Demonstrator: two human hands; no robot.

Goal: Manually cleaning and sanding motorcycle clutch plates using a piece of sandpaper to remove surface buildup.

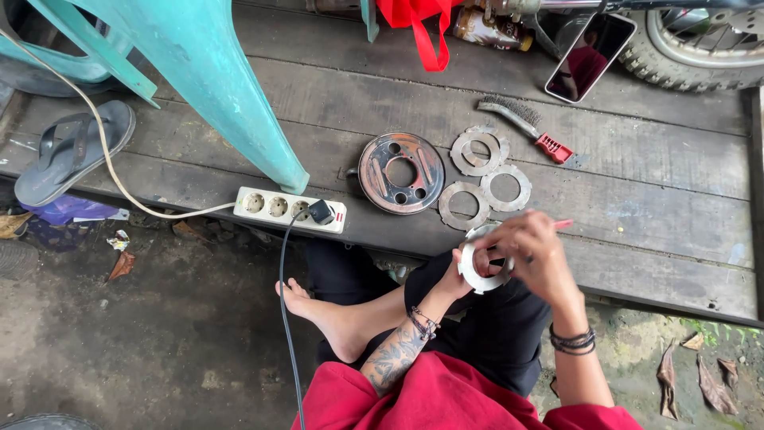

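While the left hand point(455, 279) grips a metal ring plate point(480, 271) by its edge at lower centre of the frame, the right hand point(532, 251) closes over its top, pinching something pink. Three more ring plates point(507, 188) and a round rusty disc point(401, 173) lie above on the wooden platform point(652, 167), holding nothing.

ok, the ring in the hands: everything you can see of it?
The ring is a flat, pale grey metal disc with a large round centre hole and a notched outer edge. It is held above the lap, tilted toward the camera. The left hand grips its left rim; the right hand covers its upper right part, so that part is hidden. It looks like the three rings on the planks.
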